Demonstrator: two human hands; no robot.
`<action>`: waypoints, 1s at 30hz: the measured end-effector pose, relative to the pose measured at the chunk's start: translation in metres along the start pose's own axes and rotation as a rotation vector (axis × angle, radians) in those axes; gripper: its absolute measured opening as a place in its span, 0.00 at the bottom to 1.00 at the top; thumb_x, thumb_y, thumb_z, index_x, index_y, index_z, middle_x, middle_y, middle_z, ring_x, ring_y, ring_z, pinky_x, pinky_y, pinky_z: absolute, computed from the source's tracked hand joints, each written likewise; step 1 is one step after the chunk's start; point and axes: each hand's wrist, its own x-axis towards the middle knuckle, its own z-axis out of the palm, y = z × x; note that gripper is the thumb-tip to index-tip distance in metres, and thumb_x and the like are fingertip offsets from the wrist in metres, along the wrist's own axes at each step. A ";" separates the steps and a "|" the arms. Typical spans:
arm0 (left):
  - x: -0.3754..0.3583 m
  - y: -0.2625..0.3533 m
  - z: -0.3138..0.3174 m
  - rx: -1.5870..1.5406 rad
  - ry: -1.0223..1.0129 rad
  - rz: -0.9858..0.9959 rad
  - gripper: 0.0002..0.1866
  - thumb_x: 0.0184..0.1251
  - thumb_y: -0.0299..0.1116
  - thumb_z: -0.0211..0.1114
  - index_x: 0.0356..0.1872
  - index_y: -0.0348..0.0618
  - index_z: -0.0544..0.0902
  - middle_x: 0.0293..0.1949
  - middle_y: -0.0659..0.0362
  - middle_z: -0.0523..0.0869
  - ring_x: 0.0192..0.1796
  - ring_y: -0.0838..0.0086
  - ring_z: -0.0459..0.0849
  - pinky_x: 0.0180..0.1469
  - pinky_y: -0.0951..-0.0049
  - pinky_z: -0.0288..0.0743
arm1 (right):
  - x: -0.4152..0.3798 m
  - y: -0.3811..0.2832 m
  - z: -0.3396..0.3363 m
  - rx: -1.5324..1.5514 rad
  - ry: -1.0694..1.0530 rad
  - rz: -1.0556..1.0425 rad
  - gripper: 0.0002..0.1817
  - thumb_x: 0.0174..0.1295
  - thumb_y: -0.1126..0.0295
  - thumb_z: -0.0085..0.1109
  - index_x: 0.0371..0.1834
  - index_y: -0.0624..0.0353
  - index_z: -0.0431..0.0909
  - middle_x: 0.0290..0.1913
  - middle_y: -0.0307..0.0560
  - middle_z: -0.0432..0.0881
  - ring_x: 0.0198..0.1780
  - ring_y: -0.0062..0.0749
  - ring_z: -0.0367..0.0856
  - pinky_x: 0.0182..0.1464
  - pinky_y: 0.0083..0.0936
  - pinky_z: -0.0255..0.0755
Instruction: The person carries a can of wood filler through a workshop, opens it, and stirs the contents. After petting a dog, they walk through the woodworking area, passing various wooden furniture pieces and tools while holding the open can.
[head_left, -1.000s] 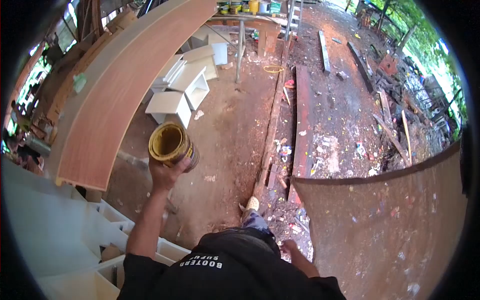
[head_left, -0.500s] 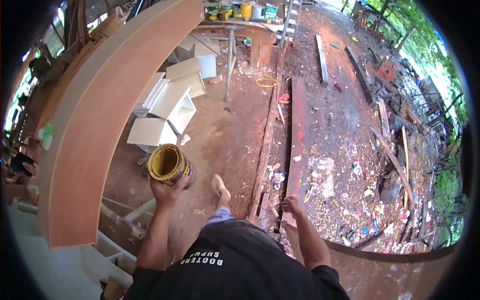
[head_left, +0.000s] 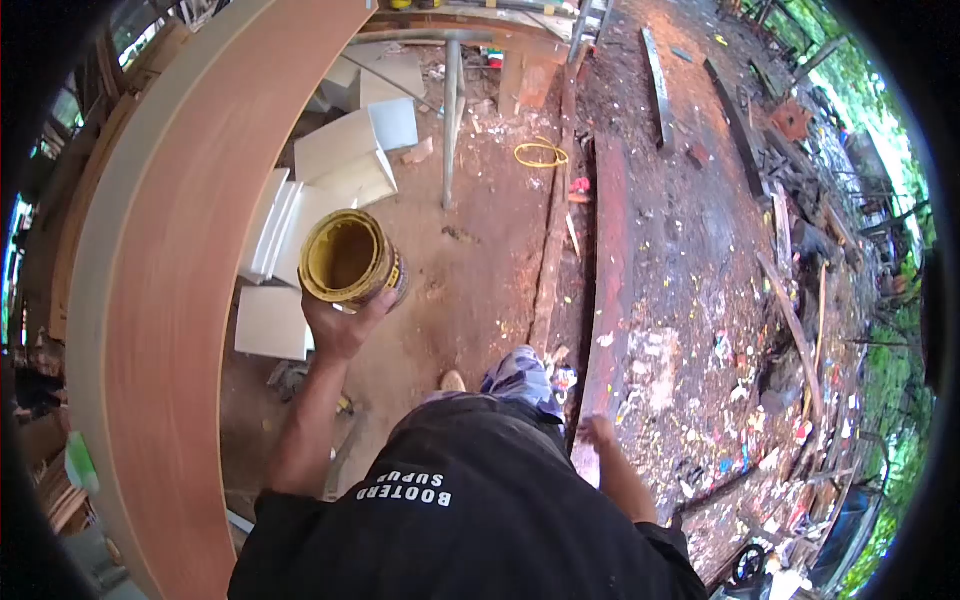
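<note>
Can: 1 can, in the left hand, above the dirt floor; mouth faces the camera, rim and inside coated yellow-brown.
Left hand: left hand wrapped round the can's lower side, thumb along its wall.
Right hand: right hand low beside the body, blurred, fingers bent; cannot tell if clenched or slack. Nearest thing, the red beam.
Panel: long wood panel, left of the can, well up the frame.
White boxes: pale boxes on the floor, beyond the can and beside the panel.
Far end: tabletop near a metal post; yellow loop on the ground.
Clothing: black shirt, patterned trousers, 1 pale shoe showing.
</note>
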 end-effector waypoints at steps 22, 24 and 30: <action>0.428 -0.136 0.230 0.157 0.289 0.010 0.53 0.43 0.43 0.90 0.71 0.39 0.70 0.62 0.52 0.82 0.65 0.64 0.83 0.67 0.64 0.76 | 0.394 -0.793 -0.059 -0.210 -0.321 -0.158 0.16 0.74 0.64 0.48 0.60 0.54 0.75 0.47 0.62 0.85 0.47 0.56 0.86 0.40 0.53 0.80; 0.452 -0.155 0.231 0.193 0.294 -0.038 0.53 0.43 0.43 0.89 0.72 0.40 0.69 0.63 0.51 0.82 0.67 0.64 0.81 0.69 0.64 0.75 | 0.400 -0.881 -0.010 -0.319 -0.319 -0.289 0.16 0.74 0.63 0.48 0.60 0.54 0.75 0.47 0.62 0.85 0.47 0.56 0.86 0.40 0.52 0.80; 0.522 -0.193 0.234 0.146 0.375 -0.206 0.58 0.40 0.45 0.91 0.74 0.37 0.66 0.66 0.49 0.80 0.69 0.62 0.80 0.73 0.62 0.72 | 0.396 -1.020 0.115 -0.593 -0.431 -0.483 0.15 0.73 0.63 0.49 0.58 0.55 0.76 0.46 0.60 0.86 0.46 0.54 0.86 0.40 0.51 0.80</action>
